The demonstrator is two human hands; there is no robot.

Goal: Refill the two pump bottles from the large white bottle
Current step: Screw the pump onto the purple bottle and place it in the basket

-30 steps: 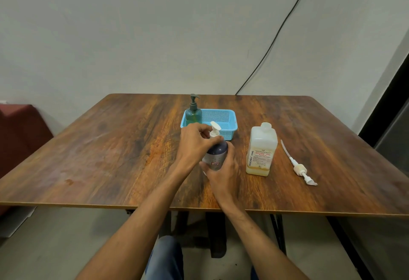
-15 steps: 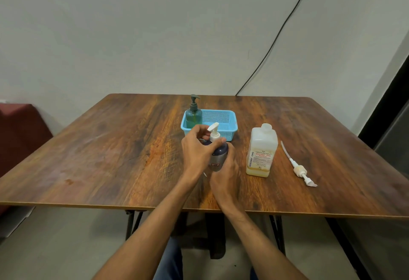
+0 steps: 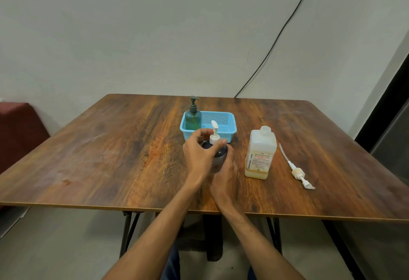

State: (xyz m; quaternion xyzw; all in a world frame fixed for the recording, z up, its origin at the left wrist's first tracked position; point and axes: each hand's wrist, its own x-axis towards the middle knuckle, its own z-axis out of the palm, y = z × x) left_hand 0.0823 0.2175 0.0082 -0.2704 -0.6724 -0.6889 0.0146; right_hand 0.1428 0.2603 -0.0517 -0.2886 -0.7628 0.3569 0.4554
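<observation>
A dark pump bottle [image 3: 219,155] with a white pump head [image 3: 214,134] stands on the wooden table [image 3: 110,158] in front of me. My right hand [image 3: 225,175] grips its body from the near side. My left hand [image 3: 200,153] has its fingers curled round the white pump collar at the top. A green pump bottle [image 3: 193,117] stands in the left end of a blue basket [image 3: 223,122]. The large white bottle [image 3: 260,153] stands uncapped to the right. Its long white pump [image 3: 295,168] lies on the table beside it.
A black cable [image 3: 276,36] runs down the wall behind the table. A dark red seat [image 3: 20,129] sits at the left. A dark door frame [image 3: 389,102] stands at the right. The table's near edge is just below my wrists.
My left hand has turned on the pump collar and slid lower, so the white pump head now stands out above my fingers. My right hand has kept hold of the bottle.
</observation>
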